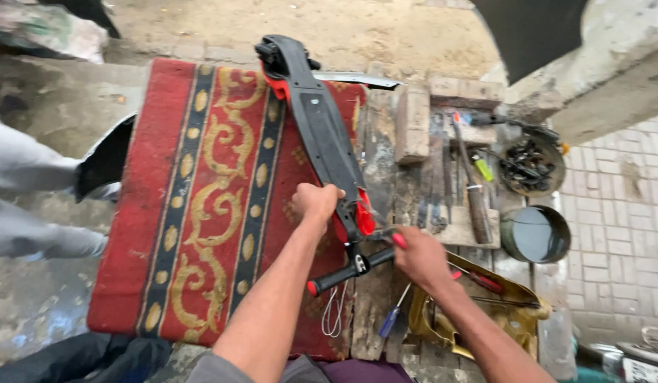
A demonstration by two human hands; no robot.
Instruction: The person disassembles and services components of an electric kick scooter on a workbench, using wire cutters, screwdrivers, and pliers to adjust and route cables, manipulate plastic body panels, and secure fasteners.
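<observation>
Both forearms reach up from the bottom edge: the right hand (419, 257) has its fingers curled tight round a handlebar (352, 270) with a black grip. Just beyond, the left hand (316, 202) is fisted on the black and red scooter (322, 135), which lies along the red patterned rug (194, 198), with tools (456, 184) on wooden boards beside it.

A long black matt plastic scooter deck with red trim (325, 135) is laid on a red woven patterned rug (201, 198); rough worn wooden boards (414, 124) are seen right.
</observation>
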